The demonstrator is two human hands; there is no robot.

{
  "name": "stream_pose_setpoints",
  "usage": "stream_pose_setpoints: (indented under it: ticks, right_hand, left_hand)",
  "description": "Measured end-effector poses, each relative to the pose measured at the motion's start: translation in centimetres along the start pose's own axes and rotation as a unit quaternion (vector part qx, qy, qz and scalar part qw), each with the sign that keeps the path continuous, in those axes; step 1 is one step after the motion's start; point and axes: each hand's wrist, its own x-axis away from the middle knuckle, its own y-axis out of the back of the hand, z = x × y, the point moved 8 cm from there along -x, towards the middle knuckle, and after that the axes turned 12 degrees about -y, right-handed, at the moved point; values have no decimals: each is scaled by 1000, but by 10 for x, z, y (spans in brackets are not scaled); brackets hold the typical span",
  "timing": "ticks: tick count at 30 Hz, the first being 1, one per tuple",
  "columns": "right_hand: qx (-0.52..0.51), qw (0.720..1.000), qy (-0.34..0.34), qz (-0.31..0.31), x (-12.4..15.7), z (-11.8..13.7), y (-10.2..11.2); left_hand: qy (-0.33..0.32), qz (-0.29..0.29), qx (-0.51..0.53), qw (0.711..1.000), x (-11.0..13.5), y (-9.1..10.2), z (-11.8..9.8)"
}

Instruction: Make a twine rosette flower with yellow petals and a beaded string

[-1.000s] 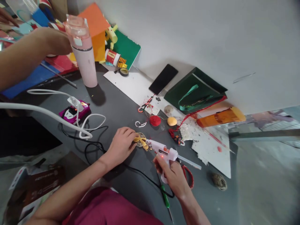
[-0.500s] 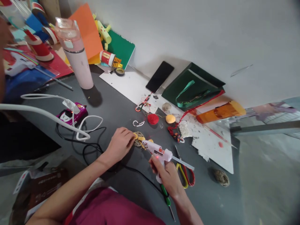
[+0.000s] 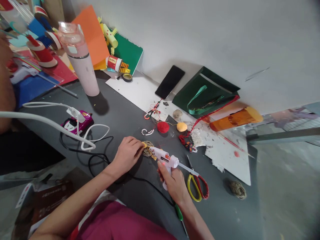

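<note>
In my right hand is a white hot glue gun with a clear glue stick poking out of its back and a red light lit. Its nozzle meets a small round twine piece with yellow parts on it. My left hand pinches a yellow bit at the left edge of that piece, fingers pressed together. Right of the glue gun lie scissors with one yellow and one red handle. A green-handled tool lies partly behind my right wrist.
A pink bottle and a purple power strip with cables stand at left. Beyond my hands are a red yarn ball, a yellow one, a phone and a green paper bag. A twine ball sits right. Another person's arm shows.
My right hand has shifted the glue gun slightly left, bringing its nozzle over the twine piece. My left hand stays almost still. At far left the other person's arm has come further into view.
</note>
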Motion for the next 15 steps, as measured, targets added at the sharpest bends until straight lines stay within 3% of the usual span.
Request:
stream_pose_setpoints:
  ticks: [15]
  right_hand:
    - [23,999,13,-25,3,-8,1]
  left_hand:
    - [-23,-2,-31,999,-1,2,-5]
